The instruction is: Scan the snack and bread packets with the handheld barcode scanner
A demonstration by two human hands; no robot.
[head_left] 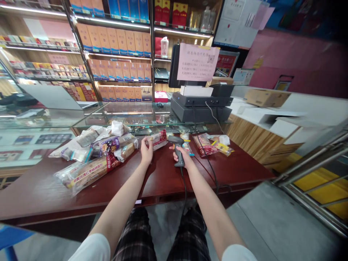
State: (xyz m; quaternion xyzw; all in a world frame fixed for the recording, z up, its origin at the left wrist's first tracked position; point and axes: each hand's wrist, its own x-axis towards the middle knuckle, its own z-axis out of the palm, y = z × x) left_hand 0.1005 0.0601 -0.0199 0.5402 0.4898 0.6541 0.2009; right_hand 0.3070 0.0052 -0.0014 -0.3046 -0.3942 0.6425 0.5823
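My right hand (181,156) is wrapped round the handle of a dark grey barcode scanner (176,140), whose head points left and whose cable hangs down from the grip. My left hand (147,150) pinches the near end of a packaged snack (158,140) in clear and red wrapping, just left of the scanner head. Left of that hand lies a heap of packaged food, with a purple-labelled bag (110,145) on it and a long bread package (94,170) in front. Right of the scanner sit a red-and-clear package (204,144) and a yellow-edged packet (223,148).
The dark red table (160,177) has a glass counter (122,110) behind it. A monitor with a pink sign (198,62) stands over a black cash drawer (199,113). Black cables (209,168) trail across the table's right part. A cardboard box (266,98) is farther right.
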